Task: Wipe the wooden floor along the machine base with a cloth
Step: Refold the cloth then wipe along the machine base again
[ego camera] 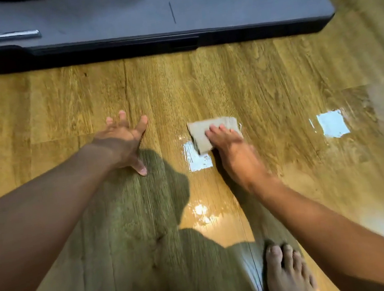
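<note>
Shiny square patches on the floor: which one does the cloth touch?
The patch beside the right hand: the cloth overlaps its top. The other patch lies bare, farther right.

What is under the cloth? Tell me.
The cloth lies flat on the wooden floor, pressed by the right hand. Its near edge overlaps a bright glossy patch. Whether the boards beneath are wet or dirty is hidden.
</note>
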Available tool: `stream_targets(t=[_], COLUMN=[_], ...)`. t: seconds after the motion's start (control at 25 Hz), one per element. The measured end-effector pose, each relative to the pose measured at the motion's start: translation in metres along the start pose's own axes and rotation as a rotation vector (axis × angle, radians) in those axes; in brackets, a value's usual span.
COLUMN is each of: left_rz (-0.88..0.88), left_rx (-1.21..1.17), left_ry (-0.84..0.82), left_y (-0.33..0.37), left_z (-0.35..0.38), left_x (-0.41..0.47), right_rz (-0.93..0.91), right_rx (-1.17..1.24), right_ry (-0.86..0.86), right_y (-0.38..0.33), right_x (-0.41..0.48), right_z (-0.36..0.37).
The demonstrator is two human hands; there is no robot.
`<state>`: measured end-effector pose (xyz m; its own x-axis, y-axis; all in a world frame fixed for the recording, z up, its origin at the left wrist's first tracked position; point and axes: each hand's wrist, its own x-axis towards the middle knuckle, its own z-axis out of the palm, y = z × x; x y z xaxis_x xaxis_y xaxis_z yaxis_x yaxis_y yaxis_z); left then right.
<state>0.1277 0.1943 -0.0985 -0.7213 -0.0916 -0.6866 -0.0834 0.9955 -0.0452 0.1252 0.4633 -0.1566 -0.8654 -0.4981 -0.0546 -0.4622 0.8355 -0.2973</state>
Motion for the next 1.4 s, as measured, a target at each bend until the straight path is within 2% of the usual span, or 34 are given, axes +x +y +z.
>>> stream_targets(t=[0.12, 0.2, 0.4, 0.44, 0.6, 0.68, 0.84, 0.96, 1.2, 1.32, 1.4], left_rz=[-0.004, -0.01, 0.062, 0.075, 0.075, 0.085, 0.103, 0.087, 0.093, 0.114, 0.116], left_rx=[-0.005, -0.008, -0.04, -0.041, -0.096, -0.097, -0.032, -0.018, -0.002, -0.011, -0.023], left_ry=[0.031, 0.043, 0.037, 0.03, 0.018, 0.029, 0.028, 0.02, -0.018, -0.035, -0.05], left_y=[0.0, 0.003, 0.016, 0.018, 0.035, 0.047, 0.067, 0.073, 0.078, 0.078, 0.077], left_z=[0.005, 0.006, 0.009, 0.009, 0.0, -0.007, -0.021, -0.032, -0.036, -0.039, -0.04], left_x=[-0.003, -0.005, -0.003, -0.004, -0.004, -0.001, 0.014, 0.024, 0.035, 0.037, 0.037], right_rz=[-0.101, -0.128, 0.063, 0.079, -0.058, -0.095, -0.067, -0.014, 0.042, 0.18, 0.282], right_rx=[-0.031, -0.017, 0.012, 0.022, -0.001, 0.001, 0.035, 0.012, -0.117, 0.013, 0.122], right_ry=[-0.02, -0.045, -0.065, -0.066, -0.039, -0.035, -0.017, -0.046, 0.001, 0.087, 0.17], right_y=[-0.002, 0.004, 0.003, 0.003, 0.007, 0.012, 0.022, 0.044, 0.101, 0.11, 0.1], right_x=[-0.097, -0.095, -0.007, -0.014, -0.114, -0.132, -0.069, 0.013, 0.181, 0.218, 0.211], right_z=[0.003, -0.001, -0.021, -0.02, -0.006, -0.009, -0.024, -0.031, -0.042, -0.044, -0.035])
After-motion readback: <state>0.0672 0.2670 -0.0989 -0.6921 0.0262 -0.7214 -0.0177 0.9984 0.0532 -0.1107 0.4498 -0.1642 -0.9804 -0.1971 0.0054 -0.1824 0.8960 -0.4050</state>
